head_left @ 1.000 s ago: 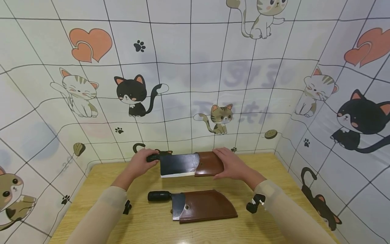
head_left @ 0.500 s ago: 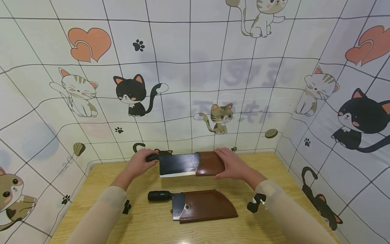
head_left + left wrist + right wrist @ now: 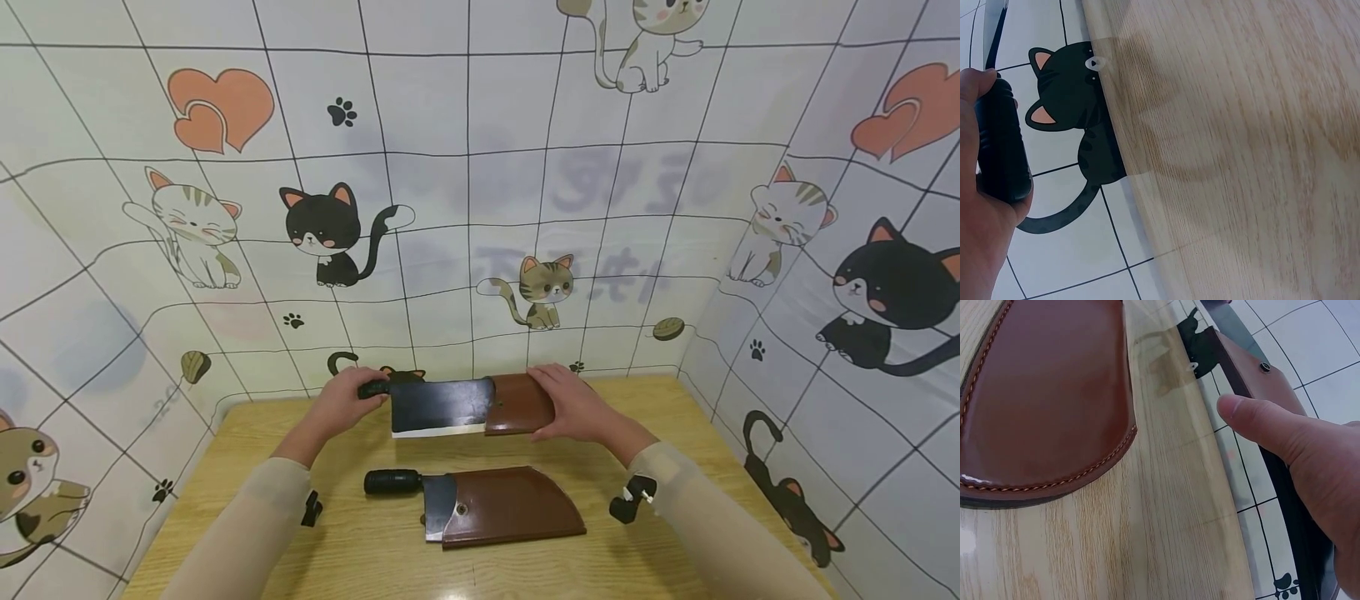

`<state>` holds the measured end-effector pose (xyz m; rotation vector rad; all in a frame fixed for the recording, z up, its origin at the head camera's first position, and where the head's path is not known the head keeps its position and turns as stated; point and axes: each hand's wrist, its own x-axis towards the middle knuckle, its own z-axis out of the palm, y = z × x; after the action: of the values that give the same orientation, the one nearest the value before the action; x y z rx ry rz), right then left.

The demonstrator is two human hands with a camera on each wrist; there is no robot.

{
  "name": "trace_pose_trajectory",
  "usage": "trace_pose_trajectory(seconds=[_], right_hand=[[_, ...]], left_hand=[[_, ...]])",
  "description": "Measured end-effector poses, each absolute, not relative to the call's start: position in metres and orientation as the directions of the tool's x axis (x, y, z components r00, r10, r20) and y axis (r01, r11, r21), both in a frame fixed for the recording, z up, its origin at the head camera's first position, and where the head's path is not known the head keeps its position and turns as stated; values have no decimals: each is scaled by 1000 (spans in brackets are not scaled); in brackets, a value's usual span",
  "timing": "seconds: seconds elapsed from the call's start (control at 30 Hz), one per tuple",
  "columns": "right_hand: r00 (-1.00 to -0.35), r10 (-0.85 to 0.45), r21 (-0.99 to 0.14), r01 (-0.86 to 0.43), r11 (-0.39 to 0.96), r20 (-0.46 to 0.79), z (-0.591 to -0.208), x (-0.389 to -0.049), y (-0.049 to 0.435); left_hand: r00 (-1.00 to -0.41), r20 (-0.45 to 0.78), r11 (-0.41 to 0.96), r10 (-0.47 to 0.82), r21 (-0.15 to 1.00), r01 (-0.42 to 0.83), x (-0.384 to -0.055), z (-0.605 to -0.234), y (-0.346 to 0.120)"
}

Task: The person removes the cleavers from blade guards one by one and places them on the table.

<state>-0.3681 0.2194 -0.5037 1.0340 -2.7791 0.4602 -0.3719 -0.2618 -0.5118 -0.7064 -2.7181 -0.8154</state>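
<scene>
My left hand [image 3: 348, 404] grips the black handle [image 3: 1002, 140] of a cleaver [image 3: 438, 406] near the back of the table. Its dark, rectangular blade has a bright lower edge and shows between both hands. Over the blade's right end sits a brown leather sheath [image 3: 517, 404], which my right hand [image 3: 573, 404] holds at its far end. The right thumb [image 3: 1254, 412] lies along the sheath's lower side, and a snap stud shows above it in the right wrist view. Closer to me lies a second cleaver [image 3: 438, 508], mostly inside its own brown sheath [image 3: 517, 504], untouched.
The pale wooden table [image 3: 337, 542] meets a wall covering [image 3: 450, 208] printed with cats and grid lines at its back edge. Similar covering stands to the left and right. The second cleaver's black handle [image 3: 392, 482] points left.
The held sheath has shifted slightly right and the blade slightly left, so a little more blade shows between them. The lower cleaver stays where it was.
</scene>
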Motion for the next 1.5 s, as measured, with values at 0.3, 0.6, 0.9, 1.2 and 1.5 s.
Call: trace_pose_trajectory(seconds=[0.3, 0.6, 0.9, 1.2, 1.5], right_hand=[[-756, -608, -244, -654, 716, 245, -510, -371, 226], [-761, -607, -252, -649, 718, 229, -507, -370, 228], [-763, -605, -230, -646, 728, 227, -506, -373, 233], [-777, -589, -245, -629, 738, 220, -510, -375, 239], [-769, -590, -220, -638, 738, 247, -517, -377, 245]], left_hand=[[-868, 326, 741, 374, 457, 491, -373, -514, -261], [-889, 284, 760, 360, 464, 456, -369, -510, -263], [-884, 292, 751, 365, 468, 465, -371, -512, -268], [-883, 288, 754, 370, 462, 467, -373, -521, -279], [-889, 282, 751, 360, 478, 456, -372, -523, -286]])
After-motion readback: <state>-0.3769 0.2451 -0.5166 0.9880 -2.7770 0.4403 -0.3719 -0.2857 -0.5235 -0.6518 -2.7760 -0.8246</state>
